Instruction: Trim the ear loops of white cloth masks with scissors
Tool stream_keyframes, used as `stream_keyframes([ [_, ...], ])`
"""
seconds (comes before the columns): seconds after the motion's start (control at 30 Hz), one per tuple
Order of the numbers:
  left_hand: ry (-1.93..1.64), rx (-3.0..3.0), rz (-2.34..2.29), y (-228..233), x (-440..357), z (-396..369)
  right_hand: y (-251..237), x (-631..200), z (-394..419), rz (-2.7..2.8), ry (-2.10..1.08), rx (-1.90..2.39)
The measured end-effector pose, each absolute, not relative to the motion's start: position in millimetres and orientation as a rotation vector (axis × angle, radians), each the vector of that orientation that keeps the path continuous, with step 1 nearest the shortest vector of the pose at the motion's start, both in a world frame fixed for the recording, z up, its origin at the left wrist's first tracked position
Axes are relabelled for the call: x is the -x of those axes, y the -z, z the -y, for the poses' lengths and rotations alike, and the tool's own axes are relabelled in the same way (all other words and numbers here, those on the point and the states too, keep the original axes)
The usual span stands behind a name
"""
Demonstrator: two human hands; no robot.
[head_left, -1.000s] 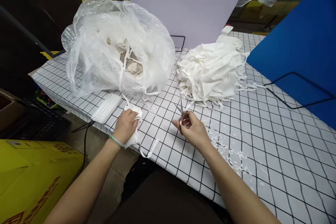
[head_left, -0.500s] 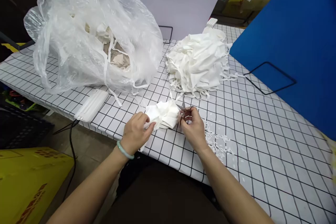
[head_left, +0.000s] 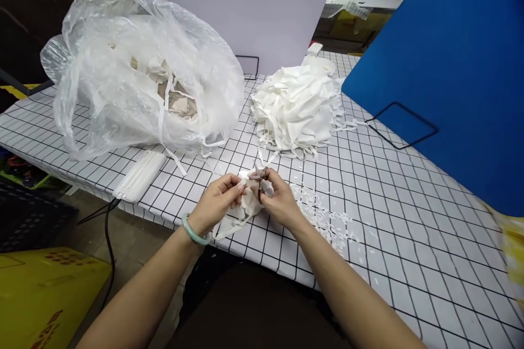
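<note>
A crumpled piece of white fabric (head_left: 249, 204) hangs at the table's near edge, between my two hands. My left hand (head_left: 219, 199), with a pale green bangle at the wrist, pinches the fabric between thumb and fingers. My right hand (head_left: 278, 196) grips a pair of small scissors (head_left: 261, 177) by the handles, fingers through the loops. The blades sit close to the left fingertips and point away from me; whether they touch the cloth I cannot tell. Small white snippets (head_left: 327, 218) lie scattered to the right of my right hand.
A heap of white fabric pieces with strips (head_left: 295, 106) stands behind my hands. A clear plastic bag (head_left: 143, 76) of cloth fills the left side. Nearer is a white power strip (head_left: 139, 177). A blue panel (head_left: 442, 65) leans at right on the checked table (head_left: 409, 240).
My left hand has gone from resting open on the fabric to pinching it. The fabric is lifted and bunched, and my right hand has brought the scissors left. The view has shifted slightly.
</note>
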State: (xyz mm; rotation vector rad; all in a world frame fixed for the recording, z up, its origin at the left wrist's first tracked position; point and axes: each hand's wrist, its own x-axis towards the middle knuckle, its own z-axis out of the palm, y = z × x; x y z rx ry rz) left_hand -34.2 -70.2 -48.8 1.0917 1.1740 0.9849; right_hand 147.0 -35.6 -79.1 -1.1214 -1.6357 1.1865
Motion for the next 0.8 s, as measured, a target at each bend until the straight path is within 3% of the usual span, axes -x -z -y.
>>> stream_keyframes([
  [0.1, -0.952, -0.888, -1.131, 39.4, 38.1, 72.5, 73.4, -141.5, 32.4, 1.574, -1.206, 1.045],
  [0.2, -0.906, -1.041, -1.120, 28.3, 41.2, 76.9, 68.0, -140.0, 26.6, 1.659, -1.257, 0.962],
  [0.43, -0.816, -1.273, -1.097, 13.4, 44.0, 90.9, 53.0, -138.5, 7.7, 1.508, -1.646, 0.884],
  [0.6, -1.195, -1.644, -1.131, 11.2, 31.3, 94.6, 50.0, -119.9, 21.0, 1.228, -2.026, 0.790],
  [0.8, -1.365, -1.285, -1.067, 20.2, 19.2, 91.9, 57.7, -123.0, 54.0, 1.239, -1.897, 0.897],
])
